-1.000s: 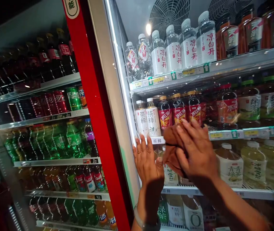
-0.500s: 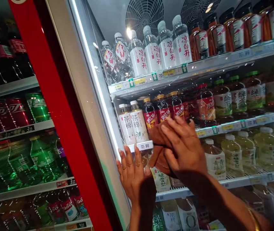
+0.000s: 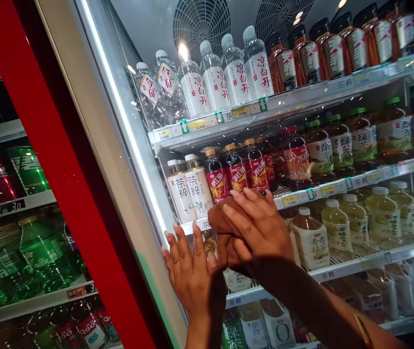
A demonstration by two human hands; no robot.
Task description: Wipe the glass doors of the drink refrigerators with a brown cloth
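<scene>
My left hand (image 3: pixel 194 271) lies flat with fingers spread on the clear glass door of a drinks cooler. Beside it, my right hand (image 3: pixel 261 232) presses a brown cloth (image 3: pixel 220 222) against the same glass, fingers stretched over it. The left thumb is close to the cloth's lower edge; whether they touch I cannot tell. Behind the glass, just above the hands, stand white-labelled tea bottles (image 3: pixel 196 186) and red-labelled tea bottles (image 3: pixel 236 169). Both hands and the cloth hide part of the shelves below.
A lit white door frame (image 3: pixel 119 116) runs slanting down on the left. Past it stands a red cooler frame (image 3: pixel 47 145), with green bottles (image 3: pixel 39 252) and cans behind. Inside my cooler, water bottles (image 3: pixel 216 80) and dark amber bottles (image 3: pixel 332 53) line the top shelf.
The view has shifted, bringing more of the cooler's right side in. Against the bottles, my right hand and the cloth have slid a little downward. My left hand stays spread on the glass.
</scene>
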